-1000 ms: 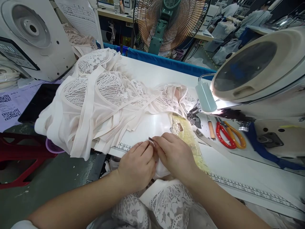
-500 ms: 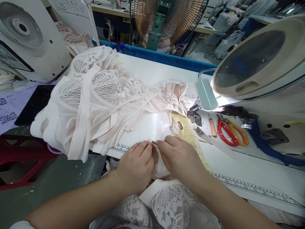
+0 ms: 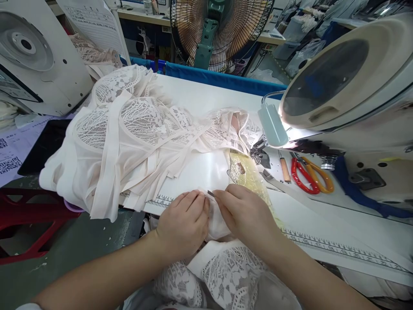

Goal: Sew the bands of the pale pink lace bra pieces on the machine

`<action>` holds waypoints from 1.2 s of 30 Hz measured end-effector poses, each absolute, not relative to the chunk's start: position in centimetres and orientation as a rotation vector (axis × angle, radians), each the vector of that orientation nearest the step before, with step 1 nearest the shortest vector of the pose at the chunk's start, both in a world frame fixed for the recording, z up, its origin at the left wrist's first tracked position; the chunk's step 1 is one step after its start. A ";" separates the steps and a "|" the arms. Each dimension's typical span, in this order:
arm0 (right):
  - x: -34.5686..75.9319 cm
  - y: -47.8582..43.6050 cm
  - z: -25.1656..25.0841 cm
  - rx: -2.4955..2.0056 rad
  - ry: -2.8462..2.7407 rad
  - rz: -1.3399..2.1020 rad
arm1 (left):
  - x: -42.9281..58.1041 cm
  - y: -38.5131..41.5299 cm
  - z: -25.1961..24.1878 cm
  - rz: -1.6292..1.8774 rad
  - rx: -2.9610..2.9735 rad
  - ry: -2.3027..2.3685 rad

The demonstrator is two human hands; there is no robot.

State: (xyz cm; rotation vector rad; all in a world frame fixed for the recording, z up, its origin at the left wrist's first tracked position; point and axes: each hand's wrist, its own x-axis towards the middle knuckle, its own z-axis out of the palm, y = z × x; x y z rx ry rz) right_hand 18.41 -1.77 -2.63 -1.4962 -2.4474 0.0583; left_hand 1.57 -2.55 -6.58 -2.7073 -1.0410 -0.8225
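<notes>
My left hand [image 3: 183, 226] and my right hand [image 3: 247, 215] meet at the near edge of the white sewing table [image 3: 206, 101]. Both are closed in a pinch on a piece of cream lace fabric [image 3: 214, 217] that drapes down into my lap [image 3: 226, 271]. A small dark metal tip [image 3: 211, 193] shows between my right fingertips; I cannot make out what it is. A heap of cream lace garments [image 3: 129, 133] lies on the table to the left of my hands.
A sewing machine [image 3: 348, 94] with a lit lamp [image 3: 272, 125] stands at the right. Red and orange scissors [image 3: 309, 174] lie by its base. A yellowish clear ruler [image 3: 251, 178] lies beyond my right hand. A fan [image 3: 219, 32] stands behind the table, another machine [image 3: 35, 56] far left.
My hands have barely moved and keep their pinch on the fabric. The view has shifted slightly to the right and down.
</notes>
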 end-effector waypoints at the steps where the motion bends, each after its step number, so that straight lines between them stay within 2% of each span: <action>1: 18.4 -1.7 -2.8 -1.498 -2.444 0.061 | 1.6 -2.5 -6.6 -0.824 -2.706 -1.039; 11: 18.4 -1.7 -2.9 -1.461 -2.395 0.113 | 1.6 -2.5 -6.3 -0.714 -2.763 -1.039; 36: 20.6 -3.4 -1.4 -1.569 -2.516 0.103 | 1.9 -2.3 -5.4 -0.698 -2.711 -1.019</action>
